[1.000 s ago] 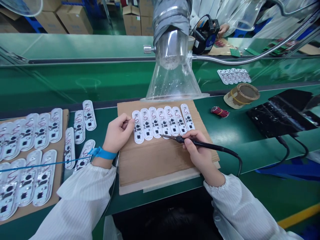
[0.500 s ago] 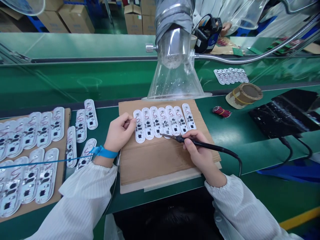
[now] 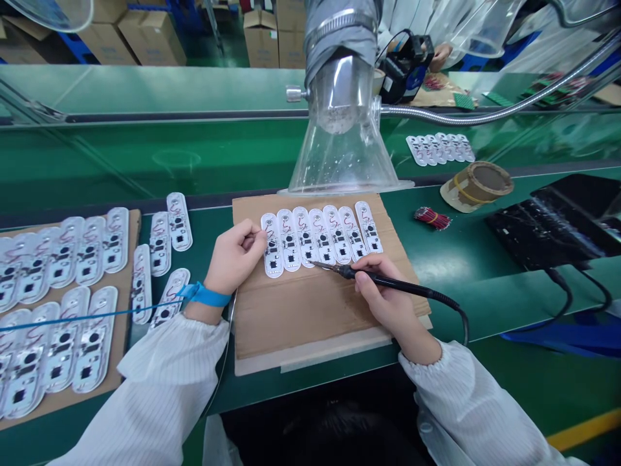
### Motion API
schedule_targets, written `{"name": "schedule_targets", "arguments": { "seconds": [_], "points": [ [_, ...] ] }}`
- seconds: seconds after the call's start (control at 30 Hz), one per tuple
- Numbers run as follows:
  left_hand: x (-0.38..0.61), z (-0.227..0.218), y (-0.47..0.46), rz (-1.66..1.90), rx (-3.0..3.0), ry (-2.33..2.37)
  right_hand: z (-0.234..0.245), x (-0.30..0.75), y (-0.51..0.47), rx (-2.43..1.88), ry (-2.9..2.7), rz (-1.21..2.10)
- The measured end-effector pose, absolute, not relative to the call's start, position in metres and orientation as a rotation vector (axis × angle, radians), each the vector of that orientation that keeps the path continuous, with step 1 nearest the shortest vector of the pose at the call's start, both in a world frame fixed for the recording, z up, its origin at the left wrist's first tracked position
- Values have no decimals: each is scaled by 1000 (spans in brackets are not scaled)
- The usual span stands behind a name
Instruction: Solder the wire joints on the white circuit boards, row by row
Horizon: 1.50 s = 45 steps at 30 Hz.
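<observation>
Several white oval-ended circuit boards (image 3: 320,238) with thin red wires lie in a row on a cardboard sheet (image 3: 295,317). My right hand (image 3: 385,291) holds a black soldering iron (image 3: 378,278) like a pen. Its tip is at the lower end of the third board from the left. My left hand (image 3: 237,252), with a blue wrist strap (image 3: 208,296), is closed in a pinch beside the leftmost board. A thin strand of solder wire (image 3: 229,323) runs down from under its palm; the fingertips hide most of what they pinch.
A clear fume hood (image 3: 347,162) hangs just behind the row. More boards (image 3: 90,249) lie at left. At right are a red wire bundle (image 3: 431,218), a round cardboard tub (image 3: 478,184) and a black box (image 3: 553,220). Another person's hand (image 3: 440,57) shows behind.
Boards on the green strip at the back right have shifted left. The whole view has moved slightly. Both hands and the iron hold nearly the same pose over the row.
</observation>
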State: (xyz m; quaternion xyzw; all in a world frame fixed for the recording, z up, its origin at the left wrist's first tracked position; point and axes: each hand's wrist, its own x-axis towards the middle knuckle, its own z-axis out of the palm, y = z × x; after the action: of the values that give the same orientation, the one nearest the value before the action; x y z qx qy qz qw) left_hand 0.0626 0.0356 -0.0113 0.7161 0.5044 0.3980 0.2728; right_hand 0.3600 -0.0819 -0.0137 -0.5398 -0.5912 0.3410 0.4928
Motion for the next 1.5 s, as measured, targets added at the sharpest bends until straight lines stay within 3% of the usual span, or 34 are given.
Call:
{"name": "schedule_targets", "arguments": {
  "seconds": [1.5],
  "points": [
    [57, -5, 40, 1099, 1948, 1346, -20, 333, -85, -1334, -1322, 818]
  ]
}}
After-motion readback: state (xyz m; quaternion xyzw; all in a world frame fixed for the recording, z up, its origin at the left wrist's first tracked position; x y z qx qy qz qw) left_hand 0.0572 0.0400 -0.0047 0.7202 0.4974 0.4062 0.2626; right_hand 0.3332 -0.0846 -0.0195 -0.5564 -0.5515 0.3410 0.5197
